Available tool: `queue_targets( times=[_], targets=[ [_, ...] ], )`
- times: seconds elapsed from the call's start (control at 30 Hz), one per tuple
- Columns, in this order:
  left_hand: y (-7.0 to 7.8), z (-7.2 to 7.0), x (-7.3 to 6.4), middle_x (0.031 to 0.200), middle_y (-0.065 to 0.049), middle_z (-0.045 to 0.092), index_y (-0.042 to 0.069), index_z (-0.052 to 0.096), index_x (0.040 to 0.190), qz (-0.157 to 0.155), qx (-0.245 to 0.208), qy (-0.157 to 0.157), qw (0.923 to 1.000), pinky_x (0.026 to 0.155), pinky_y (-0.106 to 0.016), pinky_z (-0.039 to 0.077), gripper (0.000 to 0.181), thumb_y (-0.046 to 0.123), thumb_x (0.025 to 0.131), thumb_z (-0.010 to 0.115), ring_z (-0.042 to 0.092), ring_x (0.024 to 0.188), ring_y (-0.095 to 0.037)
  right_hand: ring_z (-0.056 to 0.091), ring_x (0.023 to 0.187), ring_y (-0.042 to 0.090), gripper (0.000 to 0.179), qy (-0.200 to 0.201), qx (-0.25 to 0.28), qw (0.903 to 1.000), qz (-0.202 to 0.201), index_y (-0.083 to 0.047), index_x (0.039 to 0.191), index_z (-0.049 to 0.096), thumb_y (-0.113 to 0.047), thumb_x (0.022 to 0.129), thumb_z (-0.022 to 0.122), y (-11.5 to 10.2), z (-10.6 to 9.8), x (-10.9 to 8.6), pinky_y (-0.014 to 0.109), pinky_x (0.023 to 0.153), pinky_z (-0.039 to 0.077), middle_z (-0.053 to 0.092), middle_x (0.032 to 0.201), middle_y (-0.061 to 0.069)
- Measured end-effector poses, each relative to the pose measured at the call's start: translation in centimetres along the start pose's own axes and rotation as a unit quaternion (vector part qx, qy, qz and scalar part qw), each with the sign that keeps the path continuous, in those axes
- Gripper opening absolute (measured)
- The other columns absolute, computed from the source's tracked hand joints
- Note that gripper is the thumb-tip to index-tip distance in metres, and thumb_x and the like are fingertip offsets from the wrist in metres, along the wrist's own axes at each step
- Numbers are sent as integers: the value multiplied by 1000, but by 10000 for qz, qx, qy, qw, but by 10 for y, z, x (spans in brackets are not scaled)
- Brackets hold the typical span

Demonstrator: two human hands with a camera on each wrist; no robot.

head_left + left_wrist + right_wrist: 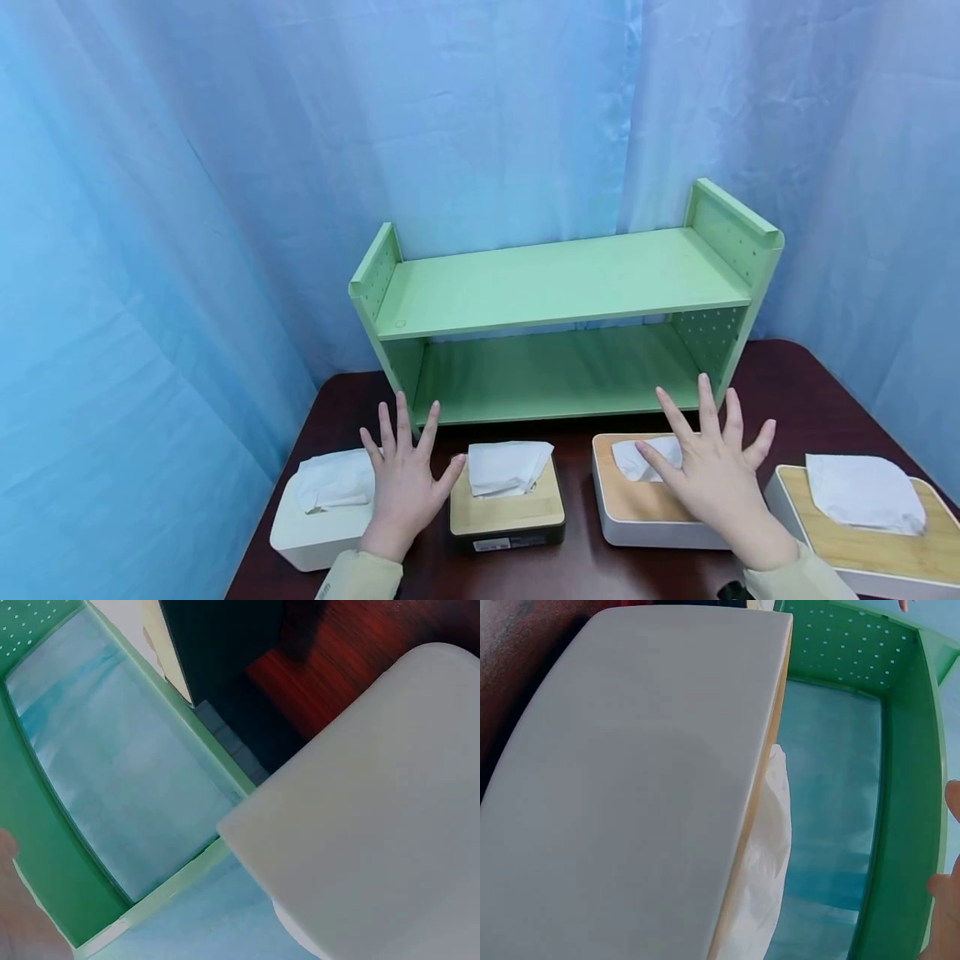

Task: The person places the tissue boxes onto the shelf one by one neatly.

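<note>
My left hand [405, 492] is held up with its fingers spread, between a white tissue box [318, 529] and a black tissue box with a wooden lid [517, 517]. My right hand [716, 471], fingers also splayed, overlaps a white tissue box with a light wooden lid [630, 492] in the head view. Neither hand holds anything. The wall of the white box [375, 795] fills the right of the left wrist view. In the right wrist view, the side of a white box [622, 772] looms large, a white tissue [761, 862] sticking out of it.
Behind the boxes stands a green two-tier shelf [562, 283] with perforated end panels. Another wooden-lidded tissue box [847, 542] sits at the right on the dark red-brown table [795, 392]. Blue curtains [487, 125] hang behind and at both sides.
</note>
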State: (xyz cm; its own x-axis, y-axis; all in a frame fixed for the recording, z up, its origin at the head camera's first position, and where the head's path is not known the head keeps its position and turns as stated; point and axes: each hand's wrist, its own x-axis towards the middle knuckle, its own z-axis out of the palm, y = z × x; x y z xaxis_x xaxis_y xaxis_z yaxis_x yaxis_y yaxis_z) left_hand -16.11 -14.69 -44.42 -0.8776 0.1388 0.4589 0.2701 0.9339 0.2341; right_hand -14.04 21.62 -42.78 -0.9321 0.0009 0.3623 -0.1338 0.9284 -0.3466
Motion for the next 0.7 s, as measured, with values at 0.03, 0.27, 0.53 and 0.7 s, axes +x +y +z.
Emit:
queue_targets(
  times=[0.03,0.27,0.53,0.7],
  targets=[
    [0,0,0,157,-22,3,20,34,148,-10,0,4,10000,103,-73,1,75,65,89,45,-3,143,-46,-13,141,48,74,-10,4,10000,1,-27,150,27,-59,88,52,0,0,0,72,95,-20,-11,159,15],
    [1,3,-5,158,-20,0,22,33,149,-184,-127,-194,9996,104,-71,-2,74,56,87,56,-6,144,-43,-12,141,49,74,-103,12,9999,-43,-26,150,27,-59,89,52,-3,4,-2,72,96,-20,-11,159,15],
    [0,9,-9,157,-23,6,19,36,147,6,-45,57,10000,102,-73,3,72,55,87,56,2,142,-48,-13,141,47,72,-82,155,9998,-138,-25,150,28,-56,89,53,-14,15,2,72,97,-18,-7,159,17],
    [1,14,-13,157,-23,6,19,38,147,-47,-84,-72,9999,102,-73,2,73,49,85,62,2,142,-47,-7,141,47,71,-74,286,9992,-257,-27,149,30,-56,89,54,-27,28,0,73,98,-15,-4,159,15]
  ],
)
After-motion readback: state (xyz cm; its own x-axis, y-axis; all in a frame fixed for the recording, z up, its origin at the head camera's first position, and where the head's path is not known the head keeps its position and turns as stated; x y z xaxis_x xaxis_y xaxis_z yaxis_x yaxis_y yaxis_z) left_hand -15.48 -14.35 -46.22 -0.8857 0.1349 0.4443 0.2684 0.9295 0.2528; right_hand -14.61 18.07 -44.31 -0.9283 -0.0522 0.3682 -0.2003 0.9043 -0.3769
